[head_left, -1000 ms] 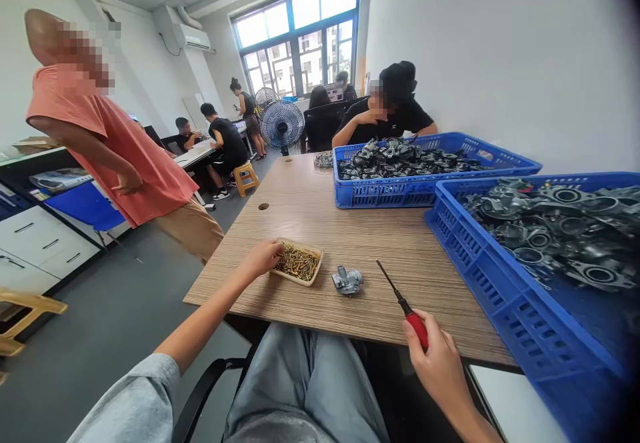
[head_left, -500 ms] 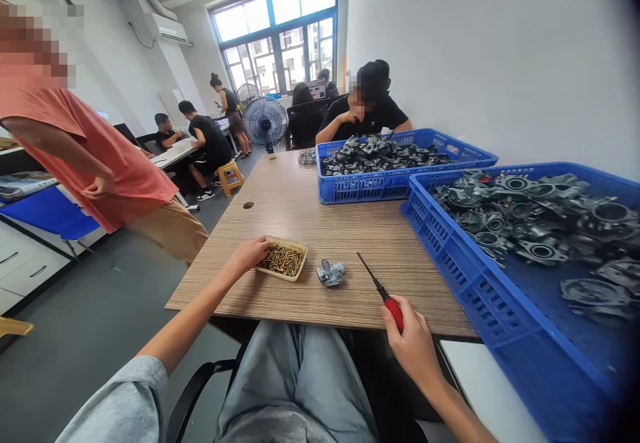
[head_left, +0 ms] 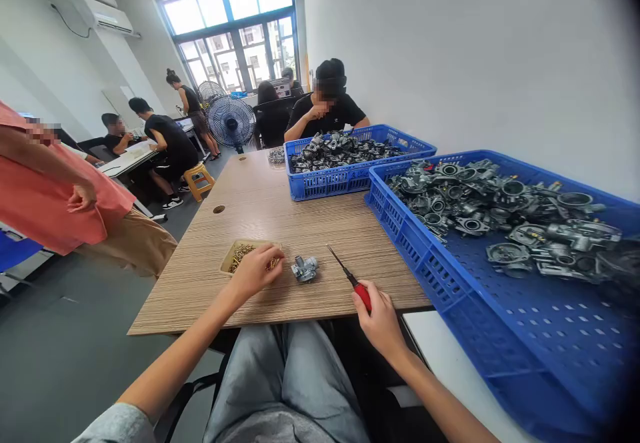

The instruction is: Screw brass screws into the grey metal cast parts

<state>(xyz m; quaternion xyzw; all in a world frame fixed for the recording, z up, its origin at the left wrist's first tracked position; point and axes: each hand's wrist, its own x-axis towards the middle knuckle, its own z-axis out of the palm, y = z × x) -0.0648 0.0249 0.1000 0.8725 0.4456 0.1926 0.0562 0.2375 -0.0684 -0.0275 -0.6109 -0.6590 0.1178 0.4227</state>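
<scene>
My left hand (head_left: pixel 257 271) is over the right side of a small cream tray (head_left: pixel 226 264) of brass-coloured screw-like pieces (head_left: pixel 241 255). Its fingers are bent together and point toward the carburetor; what they pinch, if anything, is too small to make out. The hand covers much of the tray. Just right of those fingertips, a small grey metal carburetor (head_left: pixel 305 269) lies on the table, touched by neither hand. My right hand (head_left: pixel 377 316) is closed around the red handle of a screwdriver (head_left: pixel 361 295), whose dark shaft slants up and left toward the carburetor, apart from it.
Two blue plastic crates (head_left: pixel 425 249) (head_left: pixel 325 186) full of metal carburetor bodies stand along the right and far side of the wood-grain table (head_left: pixel 200 289). Across it sits a person in black (head_left: pixel 330 113). Someone in an orange top (head_left: pixel 60 189) stands at the left. A fan (head_left: pixel 231 123) stands behind.
My left hand has moved from the tray's left edge across to its right side, near the carburetor. My right hand still holds the screwdriver. The view has turned to the right.
</scene>
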